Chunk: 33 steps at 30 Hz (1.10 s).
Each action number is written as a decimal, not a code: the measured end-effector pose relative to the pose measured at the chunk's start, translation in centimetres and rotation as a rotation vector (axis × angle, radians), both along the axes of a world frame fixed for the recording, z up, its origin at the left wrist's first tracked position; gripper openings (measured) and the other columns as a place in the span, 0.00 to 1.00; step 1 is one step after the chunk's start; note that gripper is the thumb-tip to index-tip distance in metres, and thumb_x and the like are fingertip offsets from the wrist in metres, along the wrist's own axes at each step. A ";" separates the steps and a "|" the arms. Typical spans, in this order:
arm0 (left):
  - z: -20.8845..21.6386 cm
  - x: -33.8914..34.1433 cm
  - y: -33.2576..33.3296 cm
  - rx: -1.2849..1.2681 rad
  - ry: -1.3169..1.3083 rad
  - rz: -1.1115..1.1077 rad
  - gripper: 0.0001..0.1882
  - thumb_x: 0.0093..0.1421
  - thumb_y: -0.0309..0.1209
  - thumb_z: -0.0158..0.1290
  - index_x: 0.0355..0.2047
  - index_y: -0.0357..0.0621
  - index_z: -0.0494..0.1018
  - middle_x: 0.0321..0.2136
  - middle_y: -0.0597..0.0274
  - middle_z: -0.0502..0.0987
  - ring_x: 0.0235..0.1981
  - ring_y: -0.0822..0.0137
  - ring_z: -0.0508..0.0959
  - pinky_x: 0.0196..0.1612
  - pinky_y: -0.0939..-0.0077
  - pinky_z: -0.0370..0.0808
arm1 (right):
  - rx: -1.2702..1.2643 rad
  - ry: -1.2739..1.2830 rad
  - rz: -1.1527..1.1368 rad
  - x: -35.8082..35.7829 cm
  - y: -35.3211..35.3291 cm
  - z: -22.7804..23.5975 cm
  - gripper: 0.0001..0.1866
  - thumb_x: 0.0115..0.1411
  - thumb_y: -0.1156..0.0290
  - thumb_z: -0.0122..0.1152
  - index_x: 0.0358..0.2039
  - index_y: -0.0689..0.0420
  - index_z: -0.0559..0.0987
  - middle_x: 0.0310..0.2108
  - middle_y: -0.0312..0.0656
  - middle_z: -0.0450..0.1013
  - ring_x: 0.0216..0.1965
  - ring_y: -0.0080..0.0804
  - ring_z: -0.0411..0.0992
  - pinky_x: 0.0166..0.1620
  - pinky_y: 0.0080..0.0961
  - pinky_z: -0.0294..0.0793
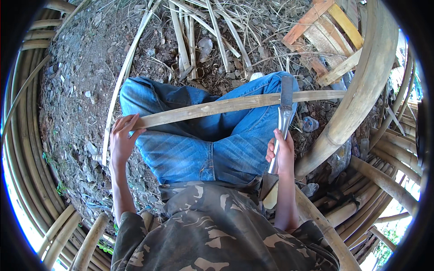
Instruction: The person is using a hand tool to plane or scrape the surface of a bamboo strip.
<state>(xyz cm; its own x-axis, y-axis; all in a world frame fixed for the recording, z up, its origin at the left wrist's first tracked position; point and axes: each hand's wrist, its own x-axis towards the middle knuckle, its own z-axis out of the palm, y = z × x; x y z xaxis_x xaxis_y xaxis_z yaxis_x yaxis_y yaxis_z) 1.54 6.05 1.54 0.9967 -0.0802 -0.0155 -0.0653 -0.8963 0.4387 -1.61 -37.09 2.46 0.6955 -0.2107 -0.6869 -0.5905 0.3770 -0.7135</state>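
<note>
The left hand pinching the flat tan bamboo strip at centre-left should steady it; the right hand grips a silver metal hammer-like tool.

The bamboo strip crosses over the person's legs at mid-frame, its left end in the left hand. Right of centre, the hammer is in the right hand, its head overlapping the strip in view. Loose strips lie on the ground at upper centre, left of a wooden frame at upper right. A thick pole runs right of the hammer; slimmer poles line the far left.
</note>
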 end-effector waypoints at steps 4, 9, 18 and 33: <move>-0.8 0.1 -1.5 -0.006 -0.035 0.052 0.27 0.43 0.30 0.68 0.47 0.44 0.80 0.40 0.59 0.78 0.43 0.58 0.75 0.48 0.62 0.74 | -0.004 0.005 0.033 -0.3 0.8 -0.4 0.12 0.66 0.61 0.57 0.40 0.53 0.67 0.17 0.34 0.63 0.11 0.19 0.62 0.12 0.19 0.62; -2.2 0.5 -3.9 0.027 -0.110 -0.029 0.26 0.46 0.32 0.67 0.47 0.41 0.79 0.39 0.58 0.77 0.43 0.56 0.74 0.53 0.61 0.70 | -0.052 -0.025 0.077 -0.3 1.0 -0.5 0.12 0.66 0.61 0.56 0.40 0.54 0.67 0.17 0.34 0.63 0.10 0.19 0.62 0.13 0.19 0.63; -2.9 0.4 -4.5 -0.104 -0.131 -0.105 0.23 0.55 0.28 0.62 0.51 0.37 0.75 0.44 0.49 0.77 0.48 0.50 0.76 0.61 0.57 0.65 | -0.034 -0.143 -0.067 0.1 0.9 1.1 0.13 0.67 0.60 0.55 0.39 0.55 0.65 0.17 0.34 0.64 0.11 0.19 0.63 0.13 0.19 0.63; -3.3 0.9 -5.9 -0.062 -0.156 -0.057 0.20 0.53 0.32 0.63 0.48 0.42 0.78 0.44 0.49 0.80 0.47 0.50 0.79 0.61 0.56 0.68 | -0.224 -0.140 0.367 -2.2 6.3 -2.9 0.15 0.66 0.61 0.58 0.43 0.58 0.67 0.15 0.33 0.65 0.10 0.21 0.63 0.13 0.20 0.64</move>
